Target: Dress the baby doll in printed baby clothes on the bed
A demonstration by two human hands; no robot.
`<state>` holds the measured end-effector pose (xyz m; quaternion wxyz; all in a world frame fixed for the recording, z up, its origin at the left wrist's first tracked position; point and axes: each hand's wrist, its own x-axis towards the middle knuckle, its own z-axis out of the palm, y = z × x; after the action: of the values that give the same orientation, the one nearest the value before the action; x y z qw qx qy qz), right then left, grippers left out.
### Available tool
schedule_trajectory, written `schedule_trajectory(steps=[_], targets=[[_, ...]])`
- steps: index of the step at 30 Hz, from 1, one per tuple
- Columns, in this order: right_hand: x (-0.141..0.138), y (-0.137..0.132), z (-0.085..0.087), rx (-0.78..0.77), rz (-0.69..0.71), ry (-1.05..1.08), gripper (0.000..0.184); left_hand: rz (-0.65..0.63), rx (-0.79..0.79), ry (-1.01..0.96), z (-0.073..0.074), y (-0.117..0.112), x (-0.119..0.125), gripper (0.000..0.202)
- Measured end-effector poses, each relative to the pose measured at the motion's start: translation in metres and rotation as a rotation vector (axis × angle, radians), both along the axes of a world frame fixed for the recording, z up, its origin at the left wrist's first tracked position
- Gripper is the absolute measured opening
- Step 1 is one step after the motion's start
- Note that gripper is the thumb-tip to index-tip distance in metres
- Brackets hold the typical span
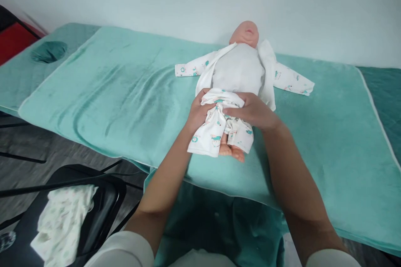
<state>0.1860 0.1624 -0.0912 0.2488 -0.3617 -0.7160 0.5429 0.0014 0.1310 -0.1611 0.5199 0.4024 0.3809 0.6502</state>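
A baby doll (241,71) lies on its back on a teal towel (125,100), head toward the wall. An open white printed jacket (272,73) is spread under it with both sleeves out. White printed trousers (216,131) are bunched around the doll's hips and legs, and its bare feet (232,151) stick out below. My left hand (199,112) grips the waistband at the doll's left side as seen here. My right hand (253,112) is closed on the waistband at the other side.
The towel covers a padded teal table (19,75) with a face hole (48,51) at far left. A black chair (97,200) at lower left holds a folded printed cloth (62,221). A pale wall runs behind.
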Motion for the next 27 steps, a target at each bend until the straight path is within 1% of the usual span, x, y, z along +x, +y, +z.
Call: schedule_trajectory(steps=[3, 7, 9, 13, 15, 17, 21, 24, 27], targets=[[-0.003, 0.001, -0.008, -0.047, -0.164, 0.178, 0.024, 0.001, -0.040, 0.047, 0.005, -0.003, 0.004, 0.044], [-0.007, 0.003, -0.013, -0.053, -0.273, 0.254, 0.034, -0.025, -0.071, 0.130, 0.010, -0.008, 0.008, 0.046], [-0.009, 0.004, -0.014, -0.036, -0.318, 0.262, 0.037, -0.077, -0.031, 0.146, 0.010, -0.010, 0.007, 0.054], [-0.012, 0.005, -0.018, 0.039, -0.384, 0.226, 0.042, -0.244, 0.042, 0.189, 0.011, -0.011, 0.001, 0.080], [-0.013, 0.005, -0.020, 0.057, -0.397, 0.210, 0.044, -0.297, 0.030, 0.204, 0.012, -0.012, -0.002, 0.082], [-0.012, 0.004, -0.021, 0.050, -0.391, 0.211, 0.045, -0.302, -0.002, 0.182, 0.013, -0.014, -0.002, 0.076], [-0.008, 0.003, -0.018, 0.017, -0.299, 0.223, 0.039, -0.233, -0.070, 0.032, 0.011, -0.016, 0.003, 0.059], [-0.003, 0.001, -0.011, -0.015, -0.200, 0.179, 0.036, -0.140, -0.100, -0.053, 0.009, -0.015, 0.005, 0.051], [0.000, 0.000, 0.000, -0.036, -0.037, 0.082, 0.039, -0.061, -0.090, -0.078, 0.008, -0.012, 0.005, 0.043]])
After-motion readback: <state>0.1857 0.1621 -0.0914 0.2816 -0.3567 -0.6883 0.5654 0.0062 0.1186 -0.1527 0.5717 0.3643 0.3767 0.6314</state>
